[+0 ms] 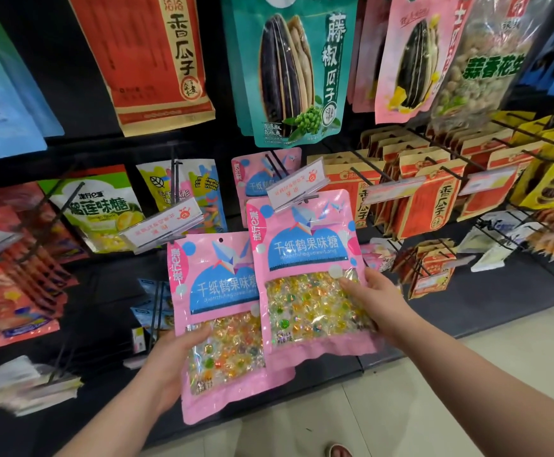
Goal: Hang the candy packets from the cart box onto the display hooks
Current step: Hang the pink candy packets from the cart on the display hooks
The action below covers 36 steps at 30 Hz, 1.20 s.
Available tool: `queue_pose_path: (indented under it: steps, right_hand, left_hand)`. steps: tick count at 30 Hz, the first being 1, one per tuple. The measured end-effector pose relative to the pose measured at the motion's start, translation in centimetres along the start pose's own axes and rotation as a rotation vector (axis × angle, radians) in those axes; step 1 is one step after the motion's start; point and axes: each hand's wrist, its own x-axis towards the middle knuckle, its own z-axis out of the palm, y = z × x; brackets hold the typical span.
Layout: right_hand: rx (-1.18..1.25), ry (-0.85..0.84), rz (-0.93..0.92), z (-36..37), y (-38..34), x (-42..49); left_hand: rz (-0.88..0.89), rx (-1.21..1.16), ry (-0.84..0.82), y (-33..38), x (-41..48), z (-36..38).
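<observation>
Right hand (372,301), fingers gripping the side of an upright candy packet (305,258), holds its top at the hook (277,164) directly above the fingers. The left hand (170,367) grips a second packet (216,291) in its fingers, lower down. A price tag (297,189) hides the raised packet's hang hole, and the cart box is out of view.

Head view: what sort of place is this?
Probably a shop's snack aisle: black display hooks carry rows of sunflower seed packets, price tags are clipped to hook ends, and the left hand and right hand hold pink candy packets.
</observation>
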Motion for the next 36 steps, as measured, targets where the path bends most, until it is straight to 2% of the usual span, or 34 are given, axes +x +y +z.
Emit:
queue_pose_path:
  steps: [22,36]
  right_hand:
    - [0.187,-0.007,0.086,-0.1,-0.3,-1.2]
    - [0.088,0.008,0.135,0.2,-1.4,-1.5]
  left_hand:
    - [-0.043,-0.005,0.027,-0.5,-1.0,-0.8]
    - [-0.027,0.005,0.006,0.0,-1.7,-0.5]
